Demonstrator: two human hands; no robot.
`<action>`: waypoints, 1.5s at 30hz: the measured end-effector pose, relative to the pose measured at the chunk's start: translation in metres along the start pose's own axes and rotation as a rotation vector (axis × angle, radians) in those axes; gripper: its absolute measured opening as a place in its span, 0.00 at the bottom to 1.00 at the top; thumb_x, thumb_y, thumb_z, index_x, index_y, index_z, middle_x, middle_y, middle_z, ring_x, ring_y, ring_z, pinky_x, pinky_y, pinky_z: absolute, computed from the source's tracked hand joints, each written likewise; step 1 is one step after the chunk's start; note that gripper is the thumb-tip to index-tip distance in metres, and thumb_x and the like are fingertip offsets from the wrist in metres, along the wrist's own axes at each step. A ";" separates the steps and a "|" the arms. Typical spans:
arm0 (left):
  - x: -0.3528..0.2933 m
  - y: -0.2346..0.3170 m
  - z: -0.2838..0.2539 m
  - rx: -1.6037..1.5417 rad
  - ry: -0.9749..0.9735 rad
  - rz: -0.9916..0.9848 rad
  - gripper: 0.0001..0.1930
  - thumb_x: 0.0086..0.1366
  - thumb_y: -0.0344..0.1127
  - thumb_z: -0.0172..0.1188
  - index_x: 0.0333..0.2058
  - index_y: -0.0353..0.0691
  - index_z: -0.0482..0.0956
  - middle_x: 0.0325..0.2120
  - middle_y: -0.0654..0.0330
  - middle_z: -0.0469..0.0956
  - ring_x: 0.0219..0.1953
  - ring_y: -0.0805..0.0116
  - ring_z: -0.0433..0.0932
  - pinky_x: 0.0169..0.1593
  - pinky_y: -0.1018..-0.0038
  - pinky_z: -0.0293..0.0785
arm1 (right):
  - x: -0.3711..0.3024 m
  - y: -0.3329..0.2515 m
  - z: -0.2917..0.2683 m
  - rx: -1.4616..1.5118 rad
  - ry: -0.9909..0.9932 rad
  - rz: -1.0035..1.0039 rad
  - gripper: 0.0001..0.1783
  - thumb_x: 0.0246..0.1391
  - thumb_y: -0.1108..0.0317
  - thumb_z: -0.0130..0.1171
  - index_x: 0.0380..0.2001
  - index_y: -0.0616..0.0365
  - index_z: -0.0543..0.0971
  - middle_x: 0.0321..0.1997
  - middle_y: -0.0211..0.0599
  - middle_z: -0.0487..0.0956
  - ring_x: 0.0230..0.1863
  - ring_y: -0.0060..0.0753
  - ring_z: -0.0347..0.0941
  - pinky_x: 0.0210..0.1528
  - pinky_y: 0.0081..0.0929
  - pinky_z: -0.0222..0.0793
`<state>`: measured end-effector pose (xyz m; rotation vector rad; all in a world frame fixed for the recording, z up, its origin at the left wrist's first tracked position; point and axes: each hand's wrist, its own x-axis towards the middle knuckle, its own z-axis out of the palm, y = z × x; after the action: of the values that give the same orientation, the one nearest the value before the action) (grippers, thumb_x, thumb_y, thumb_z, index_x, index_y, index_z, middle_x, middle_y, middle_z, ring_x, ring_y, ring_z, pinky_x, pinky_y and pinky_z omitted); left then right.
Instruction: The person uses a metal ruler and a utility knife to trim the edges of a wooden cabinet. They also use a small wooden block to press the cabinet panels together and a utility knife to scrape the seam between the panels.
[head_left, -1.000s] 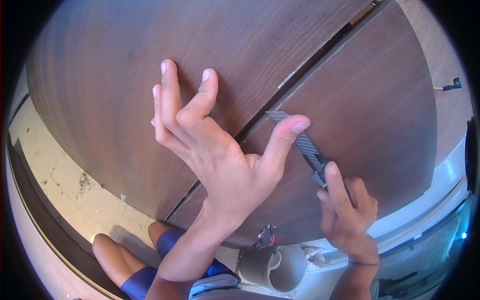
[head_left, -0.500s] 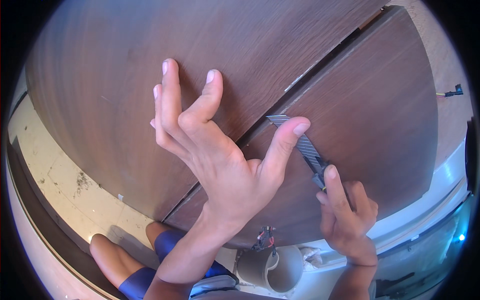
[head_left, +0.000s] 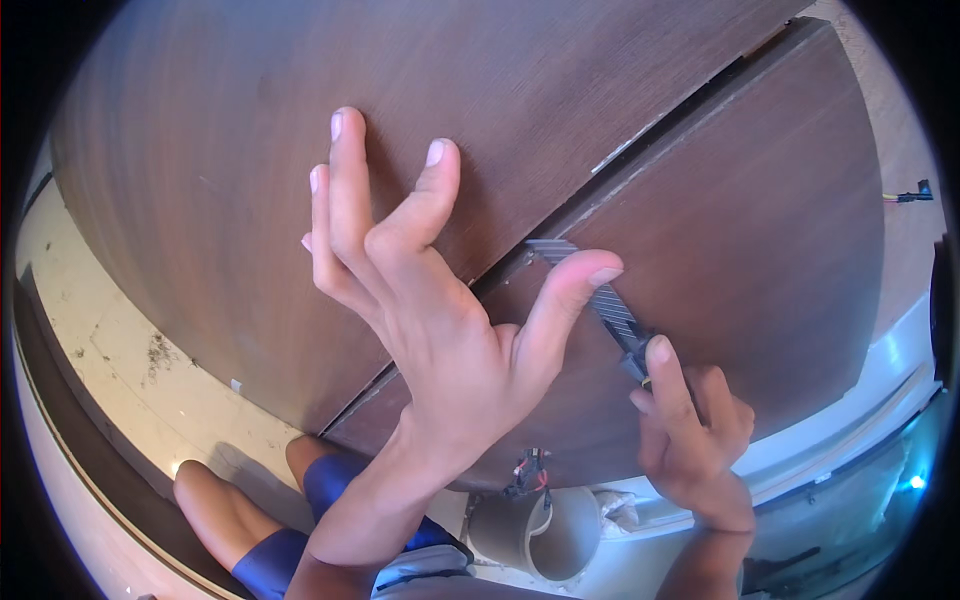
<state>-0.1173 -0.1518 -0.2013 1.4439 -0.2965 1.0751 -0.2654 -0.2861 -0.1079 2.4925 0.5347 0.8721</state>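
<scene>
My right hand (head_left: 695, 430) grips a utility knife (head_left: 615, 318) with its segmented blade slid far out. The blade's tip lies at the edge of a narrow brown wood-grain panel (head_left: 740, 200), beside the dark gap (head_left: 660, 135) that runs diagonally between it and a larger wood-grain panel (head_left: 230, 180). Fingers spread, my left hand (head_left: 440, 310) rests over the gap and holds nothing. Its thumb passes in front of the blade and hides part of it. The fingertips are over the larger panel.
Below the panels stands a grey cylindrical tube (head_left: 565, 540), with a small bundle of wires (head_left: 530, 470) above it. Another wire connector (head_left: 910, 192) shows at the far right. Dark debris (head_left: 158, 355) lies on the pale floor at the left. A glassy surface (head_left: 860, 530) is at the lower right.
The blade tip has shifted slightly left and down along the panel's edge. My left thumb has dropped a little. The view has moved slightly.
</scene>
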 end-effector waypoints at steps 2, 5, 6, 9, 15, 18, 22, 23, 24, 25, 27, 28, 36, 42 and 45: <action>0.002 0.003 0.003 0.008 0.028 -0.008 0.46 0.62 0.52 0.76 0.65 0.29 0.60 0.74 0.32 0.46 0.74 0.44 0.48 0.73 0.50 0.45 | 0.001 0.003 0.001 0.019 0.032 0.001 0.34 0.48 0.77 0.74 0.62 0.52 0.82 0.24 0.28 0.65 0.17 0.22 0.64 0.19 0.26 0.63; 0.002 0.006 0.005 0.013 0.039 -0.036 0.46 0.62 0.52 0.76 0.64 0.28 0.60 0.74 0.32 0.47 0.73 0.44 0.48 0.73 0.51 0.45 | 0.002 0.003 0.001 0.038 0.042 0.013 0.34 0.48 0.77 0.74 0.62 0.53 0.82 0.24 0.28 0.64 0.18 0.22 0.64 0.19 0.26 0.62; 0.002 0.006 0.005 0.010 0.039 -0.040 0.46 0.62 0.53 0.76 0.64 0.28 0.60 0.74 0.32 0.47 0.73 0.43 0.48 0.73 0.51 0.45 | 0.002 0.003 0.000 0.035 0.040 0.015 0.35 0.48 0.77 0.74 0.62 0.53 0.82 0.24 0.28 0.64 0.18 0.22 0.64 0.19 0.26 0.62; 0.002 0.005 0.005 0.005 0.030 -0.038 0.46 0.61 0.52 0.76 0.64 0.28 0.61 0.74 0.32 0.47 0.73 0.43 0.48 0.73 0.51 0.44 | 0.003 0.001 -0.002 0.017 0.008 0.016 0.35 0.48 0.77 0.74 0.63 0.53 0.82 0.24 0.28 0.64 0.17 0.21 0.63 0.18 0.26 0.61; 0.002 0.000 0.003 -0.013 0.042 -0.014 0.45 0.62 0.51 0.76 0.65 0.29 0.62 0.75 0.35 0.48 0.75 0.41 0.47 0.73 0.50 0.44 | 0.004 -0.005 -0.008 0.004 -0.097 0.046 0.35 0.53 0.78 0.69 0.67 0.51 0.78 0.28 0.33 0.70 0.21 0.30 0.70 0.23 0.30 0.66; 0.001 -0.002 0.001 -0.026 0.042 -0.008 0.44 0.62 0.50 0.76 0.66 0.30 0.62 0.75 0.36 0.47 0.75 0.41 0.46 0.74 0.49 0.44 | 0.003 -0.002 -0.001 -0.016 -0.056 0.005 0.35 0.51 0.77 0.71 0.65 0.51 0.79 0.26 0.30 0.67 0.19 0.25 0.66 0.21 0.27 0.64; -0.002 -0.001 0.001 -0.032 0.017 -0.012 0.44 0.62 0.49 0.76 0.66 0.31 0.62 0.75 0.37 0.47 0.75 0.41 0.46 0.74 0.49 0.44 | 0.001 0.001 -0.001 -0.046 -0.038 -0.033 0.35 0.49 0.75 0.73 0.64 0.51 0.81 0.24 0.26 0.63 0.17 0.20 0.62 0.18 0.24 0.61; -0.002 -0.002 0.001 -0.032 0.012 -0.011 0.44 0.62 0.48 0.76 0.66 0.32 0.62 0.75 0.37 0.46 0.75 0.41 0.45 0.74 0.49 0.44 | 0.002 0.001 -0.001 -0.047 -0.040 -0.037 0.36 0.49 0.75 0.74 0.64 0.50 0.81 0.24 0.26 0.63 0.17 0.20 0.62 0.18 0.24 0.61; -0.002 -0.002 0.000 -0.038 0.014 -0.009 0.43 0.62 0.48 0.76 0.66 0.32 0.62 0.76 0.37 0.46 0.76 0.41 0.45 0.74 0.48 0.44 | 0.003 0.000 -0.001 -0.047 -0.042 -0.040 0.36 0.49 0.75 0.74 0.65 0.50 0.81 0.24 0.26 0.63 0.17 0.20 0.62 0.18 0.24 0.62; -0.002 -0.002 0.000 -0.046 0.015 -0.009 0.43 0.62 0.47 0.76 0.67 0.32 0.62 0.76 0.37 0.46 0.76 0.41 0.45 0.74 0.48 0.43 | 0.004 0.000 -0.001 -0.047 -0.045 -0.043 0.36 0.49 0.75 0.74 0.65 0.49 0.81 0.24 0.26 0.63 0.17 0.19 0.62 0.18 0.24 0.62; -0.003 -0.004 -0.002 -0.049 0.011 -0.009 0.43 0.63 0.46 0.76 0.67 0.33 0.62 0.76 0.37 0.46 0.76 0.40 0.44 0.75 0.48 0.43 | 0.004 0.000 -0.001 -0.050 -0.050 -0.049 0.36 0.49 0.74 0.74 0.65 0.48 0.80 0.24 0.26 0.62 0.17 0.19 0.62 0.18 0.24 0.62; -0.004 -0.004 -0.002 -0.049 0.004 -0.011 0.42 0.63 0.46 0.76 0.67 0.33 0.62 0.76 0.37 0.46 0.76 0.40 0.44 0.75 0.47 0.42 | 0.003 0.000 -0.001 -0.054 -0.057 -0.051 0.37 0.49 0.74 0.74 0.65 0.48 0.80 0.24 0.26 0.62 0.17 0.19 0.62 0.18 0.24 0.62; -0.017 -0.012 -0.009 -0.027 -0.047 -0.001 0.42 0.62 0.46 0.76 0.68 0.37 0.63 0.77 0.37 0.45 0.77 0.39 0.43 0.76 0.48 0.41 | -0.002 0.001 0.000 -0.025 -0.131 -0.074 0.36 0.50 0.73 0.74 0.66 0.47 0.80 0.24 0.25 0.61 0.17 0.19 0.62 0.18 0.24 0.62; -0.012 -0.008 -0.013 -0.084 -0.048 -0.024 0.44 0.61 0.48 0.77 0.68 0.36 0.63 0.76 0.37 0.45 0.76 0.40 0.44 0.76 0.48 0.41 | -0.005 0.004 0.003 0.032 -0.047 -0.062 0.35 0.50 0.74 0.74 0.64 0.49 0.81 0.25 0.26 0.64 0.18 0.20 0.64 0.19 0.24 0.63; -0.006 0.001 -0.007 -0.099 0.009 -0.054 0.45 0.61 0.49 0.77 0.68 0.34 0.63 0.76 0.37 0.45 0.75 0.42 0.45 0.75 0.49 0.42 | -0.003 0.001 0.003 0.059 0.006 -0.016 0.34 0.50 0.74 0.74 0.63 0.50 0.81 0.25 0.26 0.65 0.19 0.20 0.65 0.19 0.24 0.62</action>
<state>-0.1241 -0.1483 -0.2066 1.3518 -0.2987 1.0094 -0.2657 -0.2892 -0.1110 2.5353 0.5895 0.8697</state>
